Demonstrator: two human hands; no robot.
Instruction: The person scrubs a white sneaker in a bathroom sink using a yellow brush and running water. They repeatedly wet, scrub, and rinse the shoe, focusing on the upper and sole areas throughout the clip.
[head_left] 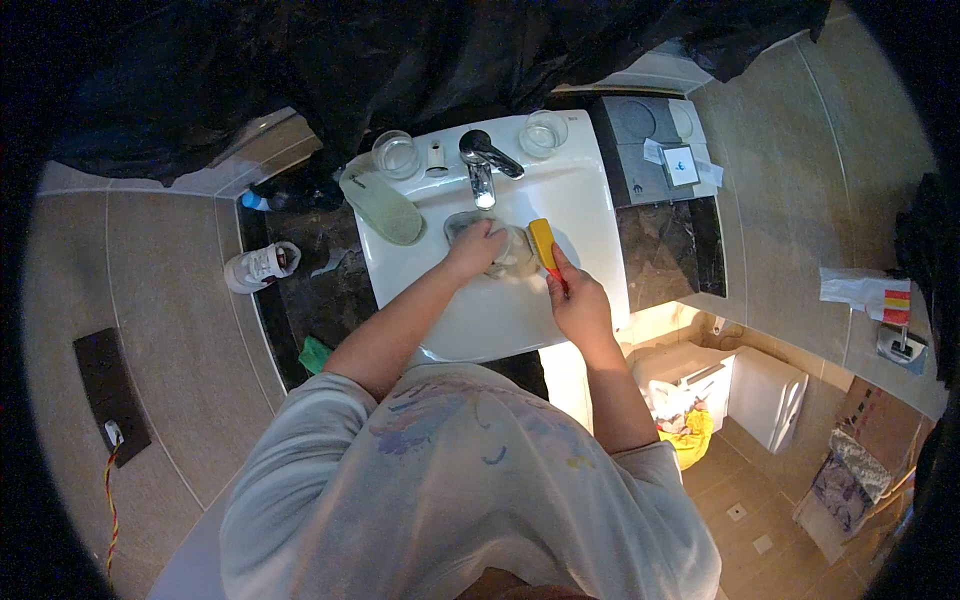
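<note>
Over the white sink basin (460, 325), my left hand (477, 250) is closed on a pale shoe (514, 258), whose outline is partly hidden by the hand. My right hand (580, 302) grips the red handle of a yellow scrub brush (541, 243), its head beside the shoe's right side. I cannot tell whether the bristles touch the shoe. A long pale green insole (383, 207) lies on the sink's left rim. Above the basin stands a chrome faucet (483, 172).
Two clear glasses (396, 155) flank the faucet. A white sneaker (262, 267) sits on the dark counter (325, 270) at left, near a green cloth (315, 354). At right are a grey box (640, 150) and, lower, a yellow bag (688, 438).
</note>
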